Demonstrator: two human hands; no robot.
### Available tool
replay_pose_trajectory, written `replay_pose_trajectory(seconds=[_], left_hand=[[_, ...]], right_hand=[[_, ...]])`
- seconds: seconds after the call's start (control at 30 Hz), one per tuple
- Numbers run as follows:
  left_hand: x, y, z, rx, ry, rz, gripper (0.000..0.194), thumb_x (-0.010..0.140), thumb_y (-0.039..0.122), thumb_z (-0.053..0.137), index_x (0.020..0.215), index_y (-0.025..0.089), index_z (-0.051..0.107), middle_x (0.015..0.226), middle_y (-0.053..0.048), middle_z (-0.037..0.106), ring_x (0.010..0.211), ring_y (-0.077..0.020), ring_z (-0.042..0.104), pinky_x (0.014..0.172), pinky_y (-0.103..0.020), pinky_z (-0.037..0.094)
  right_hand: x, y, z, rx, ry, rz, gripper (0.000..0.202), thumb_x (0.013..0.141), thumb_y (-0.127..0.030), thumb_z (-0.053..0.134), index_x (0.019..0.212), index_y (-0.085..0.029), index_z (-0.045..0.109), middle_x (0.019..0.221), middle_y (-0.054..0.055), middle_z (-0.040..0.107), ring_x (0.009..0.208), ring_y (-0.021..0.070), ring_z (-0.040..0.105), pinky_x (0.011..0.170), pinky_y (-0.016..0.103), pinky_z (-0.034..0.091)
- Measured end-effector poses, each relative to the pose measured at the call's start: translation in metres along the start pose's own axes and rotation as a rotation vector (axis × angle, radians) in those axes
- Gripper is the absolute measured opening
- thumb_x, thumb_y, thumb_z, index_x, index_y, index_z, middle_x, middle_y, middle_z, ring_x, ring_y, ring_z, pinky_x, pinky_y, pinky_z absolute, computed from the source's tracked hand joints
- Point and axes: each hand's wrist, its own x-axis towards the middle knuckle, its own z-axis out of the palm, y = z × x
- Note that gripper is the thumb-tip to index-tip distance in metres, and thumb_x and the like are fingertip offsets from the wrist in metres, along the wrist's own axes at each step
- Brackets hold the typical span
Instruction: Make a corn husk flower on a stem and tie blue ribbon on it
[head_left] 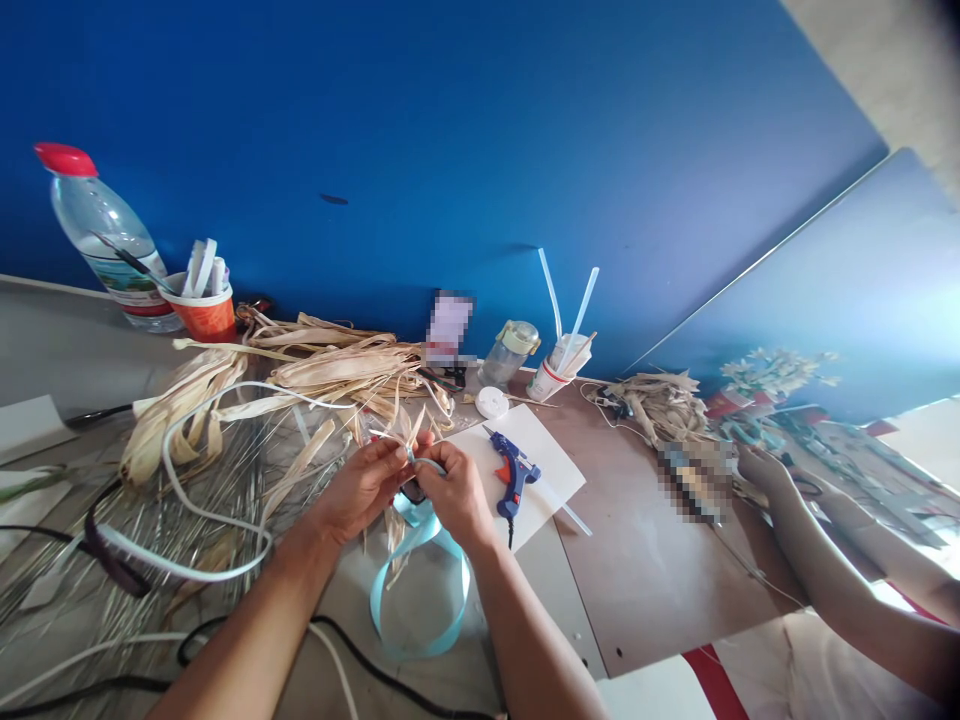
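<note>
My left hand (369, 485) is closed, its thumb and fingertips pinching the base of a small dried corn husk piece (409, 428) whose pointed strips fan upward. Close against it, my right hand (456, 492) has its fingers shut on a light blue ribbon (457, 575), which touches the husk's base. The rest of the ribbon hangs in a wide loop below my hands onto the table. Just right of my right hand, a blue glue gun (516, 475) with an orange trigger lies on a sheet of white paper (555, 465).
Dried corn husks (337, 365) lie heaped at the back. Thin wires (232, 520) and a white cable (169, 460) spread over the left. A bottle (105, 235), an orange cup (206, 312), a jar (510, 350) and a cup with straws (551, 375) stand along the blue partition. Another person's arms (817, 540) reach in at right.
</note>
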Motion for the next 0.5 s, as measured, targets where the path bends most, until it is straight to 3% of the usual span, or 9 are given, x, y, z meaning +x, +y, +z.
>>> replay_pose_trajectory(seconds=[0.1,0.3,0.4,0.5], left_hand=[[0.0,0.0,0.001,0.055,0.027,0.015,0.013,0.071,0.028,0.075,0.072,0.017,0.069,0.079,-0.004,0.07,0.076,-0.0156,0.063,0.076,-0.027,0.047],[0.0,0.001,0.007,0.122,0.051,0.03,0.023,0.067,0.037,0.077,0.074,0.018,0.066,0.062,0.002,0.061,0.06,-0.013,0.057,0.061,-0.025,0.044],[0.001,-0.001,0.006,0.141,0.025,0.025,0.023,0.069,0.036,0.076,0.074,0.017,0.065,0.064,0.002,0.06,0.059,-0.0117,0.055,0.058,-0.023,0.042],[0.003,-0.003,0.005,0.117,0.026,0.021,0.019,0.071,0.031,0.076,0.072,0.016,0.064,0.064,0.003,0.06,0.059,-0.0106,0.055,0.061,-0.023,0.043]], right_hand=[[-0.003,0.001,0.003,-0.141,0.098,-0.114,0.007,0.071,-0.019,0.05,0.066,-0.018,0.055,0.063,-0.001,0.057,0.057,0.0125,0.05,0.054,0.024,0.04],[-0.006,0.011,0.007,-0.421,0.217,-0.579,0.014,0.078,-0.012,0.044,0.077,-0.02,0.055,0.074,0.004,0.061,0.069,0.0164,0.055,0.065,0.027,0.044],[-0.005,0.015,0.009,-0.496,0.242,-0.625,0.013,0.079,-0.012,0.043,0.078,-0.02,0.053,0.075,0.005,0.061,0.067,0.0168,0.055,0.061,0.026,0.044],[-0.004,0.016,0.011,-0.436,0.252,-0.558,0.01,0.077,-0.014,0.043,0.075,-0.021,0.05,0.073,0.004,0.06,0.065,0.016,0.054,0.061,0.026,0.044]])
